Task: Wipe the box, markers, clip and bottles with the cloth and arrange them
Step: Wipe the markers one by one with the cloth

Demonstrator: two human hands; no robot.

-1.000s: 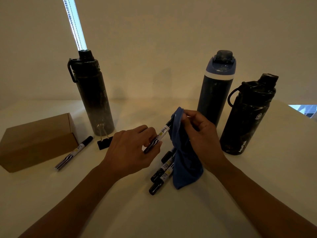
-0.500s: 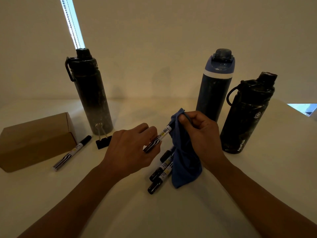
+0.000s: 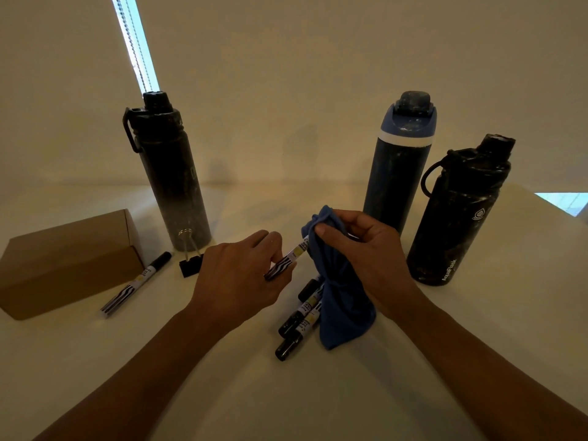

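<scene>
My left hand (image 3: 237,278) pinches a striped marker (image 3: 291,259) by its tail end. Its far end is wrapped in the blue cloth (image 3: 342,300), which my right hand (image 3: 366,249) grips around the marker's tip. Three more markers (image 3: 300,326) lie on the table under the hanging cloth. Another marker (image 3: 136,284) lies beside the brown cardboard box (image 3: 66,259) at the left. A black binder clip (image 3: 191,265) stands in front of the tall black bottle (image 3: 173,183). A blue-lidded bottle (image 3: 399,160) and a black bottle with a loop handle (image 3: 458,214) stand at the right.
Everything rests on a white table (image 3: 477,345) against a pale wall. A bright strip of window with a bead chain (image 3: 135,43) shows behind the left bottle. The table's right corner ends near a lit patch (image 3: 566,202).
My right hand has slid the cloth further along the marker, covering more of its tip end. My left hand holds the marker almost still.
</scene>
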